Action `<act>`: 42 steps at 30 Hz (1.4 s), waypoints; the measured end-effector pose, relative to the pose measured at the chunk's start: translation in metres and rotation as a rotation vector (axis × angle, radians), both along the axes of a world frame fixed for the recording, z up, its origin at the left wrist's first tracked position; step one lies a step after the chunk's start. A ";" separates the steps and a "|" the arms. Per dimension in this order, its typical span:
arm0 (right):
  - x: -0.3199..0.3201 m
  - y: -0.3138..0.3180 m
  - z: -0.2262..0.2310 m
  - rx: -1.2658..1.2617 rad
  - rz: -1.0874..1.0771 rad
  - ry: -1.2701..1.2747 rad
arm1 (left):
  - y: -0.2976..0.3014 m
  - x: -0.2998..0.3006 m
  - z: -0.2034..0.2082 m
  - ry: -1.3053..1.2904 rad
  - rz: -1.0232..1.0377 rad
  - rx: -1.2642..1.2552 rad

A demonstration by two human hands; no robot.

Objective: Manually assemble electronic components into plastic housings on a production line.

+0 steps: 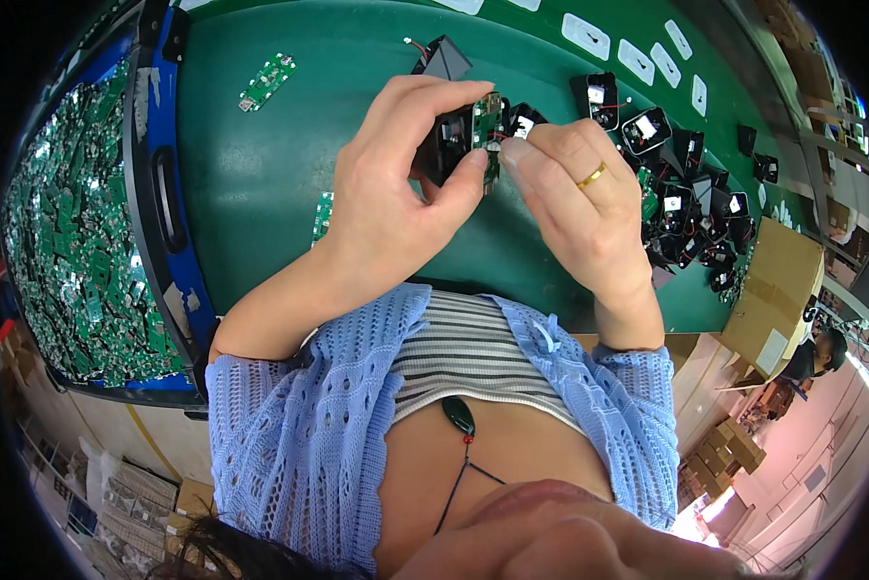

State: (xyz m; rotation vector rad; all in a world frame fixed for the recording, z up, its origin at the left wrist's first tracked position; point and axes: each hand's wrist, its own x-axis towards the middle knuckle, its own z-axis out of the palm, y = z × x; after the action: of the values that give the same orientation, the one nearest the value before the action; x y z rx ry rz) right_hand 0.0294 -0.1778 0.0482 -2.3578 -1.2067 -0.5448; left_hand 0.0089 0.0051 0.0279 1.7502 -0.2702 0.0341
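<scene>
My left hand is closed around a black plastic housing and a green circuit board. The board stands on edge at the housing's right side, between thumb and fingertips. My right hand, with a gold ring, pinches at the board's right edge. A short red wire shows by those fingertips; what they grip is too small and covered to make out. Just behind the right fingers lies another black housing. Farther back sits a black housing with a grey triangular face and a wire lead.
Loose circuit boards lie on the green table: one board far left, another board by my left forearm. A blue bin full of boards stands left. Black housings are heaped right, beside a cardboard box. White pieces line the back.
</scene>
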 end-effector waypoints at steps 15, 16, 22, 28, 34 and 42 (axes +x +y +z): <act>-0.005 0.004 -0.002 0.319 -0.162 0.376 | 0.000 0.000 -0.003 -0.124 -0.014 0.005; -0.005 0.004 -0.002 0.329 -0.158 0.398 | 0.000 0.000 -0.002 -0.138 -0.018 0.014; -0.003 0.002 -0.002 0.338 -0.135 0.465 | 0.000 -0.001 0.001 -0.201 -0.018 0.054; 0.001 0.004 -0.004 0.295 -0.150 0.480 | -0.002 -0.001 -0.004 -0.212 -0.017 0.061; 0.009 0.017 -0.015 0.414 -0.237 0.277 | -0.010 0.004 -0.024 0.093 0.056 -0.403; -0.014 0.019 -0.020 0.845 -0.337 0.911 | -0.009 0.005 -0.018 0.202 -0.037 -0.470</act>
State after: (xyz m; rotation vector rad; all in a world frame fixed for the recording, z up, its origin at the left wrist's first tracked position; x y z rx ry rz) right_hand 0.0149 -0.1587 0.0278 -1.6892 -0.1014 -0.0032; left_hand 0.0138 -0.0036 0.0099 1.2697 -0.1321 -0.0984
